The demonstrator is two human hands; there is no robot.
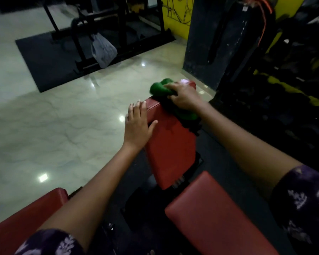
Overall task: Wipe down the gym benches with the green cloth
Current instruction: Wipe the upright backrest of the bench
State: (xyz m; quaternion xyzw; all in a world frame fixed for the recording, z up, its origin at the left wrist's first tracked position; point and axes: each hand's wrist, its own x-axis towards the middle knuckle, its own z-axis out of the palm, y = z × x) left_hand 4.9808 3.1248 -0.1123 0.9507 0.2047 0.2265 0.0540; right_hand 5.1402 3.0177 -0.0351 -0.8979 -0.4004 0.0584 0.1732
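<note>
Two outstretched arms: left hand [138,124] flat on red bench pad [170,150], right hand [182,97] grip around green cloth [159,88]

Both arms extend forward, bare from patterned short sleeves [307,203]. Left hand [137,124]: palm down, fingers straight and together, thumb spread to the right, laid flat over the left edge of the red bench pad [170,148]. Right hand [182,97]: palm down near the pad's far end, fingers curled around the bunched green cloth [159,88].
</note>
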